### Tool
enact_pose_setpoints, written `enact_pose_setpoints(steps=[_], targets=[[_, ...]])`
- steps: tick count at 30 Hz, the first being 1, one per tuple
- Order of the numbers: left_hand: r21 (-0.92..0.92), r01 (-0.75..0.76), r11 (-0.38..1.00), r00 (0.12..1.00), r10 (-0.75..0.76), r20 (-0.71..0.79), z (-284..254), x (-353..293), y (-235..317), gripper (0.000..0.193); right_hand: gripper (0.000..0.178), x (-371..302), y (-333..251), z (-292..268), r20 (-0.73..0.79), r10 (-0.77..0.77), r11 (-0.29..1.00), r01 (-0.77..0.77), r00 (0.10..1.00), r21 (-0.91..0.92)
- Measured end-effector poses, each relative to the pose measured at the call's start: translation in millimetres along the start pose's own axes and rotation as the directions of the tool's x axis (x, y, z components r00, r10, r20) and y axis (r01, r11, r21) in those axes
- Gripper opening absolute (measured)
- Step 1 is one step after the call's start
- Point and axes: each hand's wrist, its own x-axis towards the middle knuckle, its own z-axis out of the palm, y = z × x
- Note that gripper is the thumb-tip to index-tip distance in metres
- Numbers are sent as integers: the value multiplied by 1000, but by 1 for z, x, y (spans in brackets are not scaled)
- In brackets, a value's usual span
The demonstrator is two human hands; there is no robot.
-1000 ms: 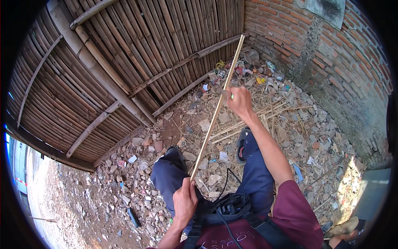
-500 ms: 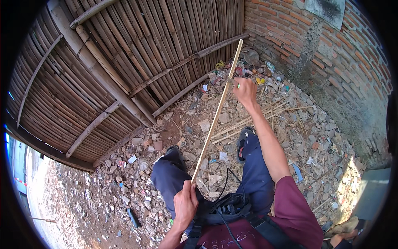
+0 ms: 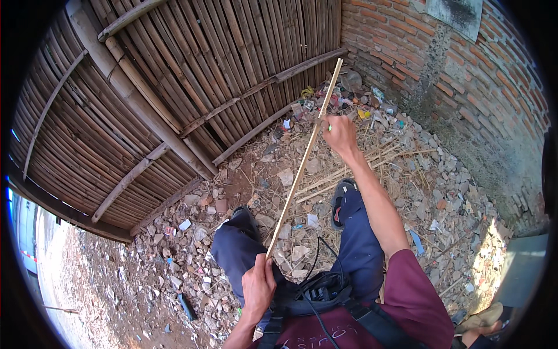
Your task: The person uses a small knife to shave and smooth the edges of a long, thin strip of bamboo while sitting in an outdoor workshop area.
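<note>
A long, pale bamboo strip (image 3: pixel 295 185) slants from my lap up toward the corner of the walls. My left hand (image 3: pixel 258 286) is closed round its near end, with the thumb along it. Farther up, my right hand (image 3: pixel 340 135) is closed on a small green-handled tool (image 3: pixel 330 127), mostly hidden by the fingers. The tool's working end meets the strip, but its kind cannot be made out. Beyond that hand the strip's far end sticks out free.
Several bamboo strips (image 3: pixel 372 161) lie on the rubble between my feet and the brick wall (image 3: pixel 401 52). A bamboo-slat wall (image 3: pixel 232 64) rises at the left. Litter fills the corner. A black cable (image 3: pixel 318 256) loops over my lap. Another person's foot shows at the lower right.
My right hand has slid a short way down the strip toward me with the green-handled tool. My left hand keeps its grip on the near end, almost unmoved.
</note>
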Motion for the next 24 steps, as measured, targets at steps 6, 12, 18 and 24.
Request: enact_pose_setpoints(steps=[6, 12, 18, 24], targets=[[15, -28, 999, 1000, 28, 8, 3, -6, 1, 8, 17, 7, 15, -8, -1, 26, 996, -26, 1000, -91], [28, -25, 999, 999, 24, 48, 4, -8, 0, 10, 17, 15, 41, -9, -63, 145, 987, -149, 987, -58], [43, -25, 999, 997, 21, 80, -1, -21, -6, 11, 18, 12, 80, -8, -163, 215, 950, -245, 963, -191], [99, 3, 995, 996, -12, 90, -2, -17, -13, 16, 18, 13, 77, -1, -136, 178, 973, -195, 975, -124]])
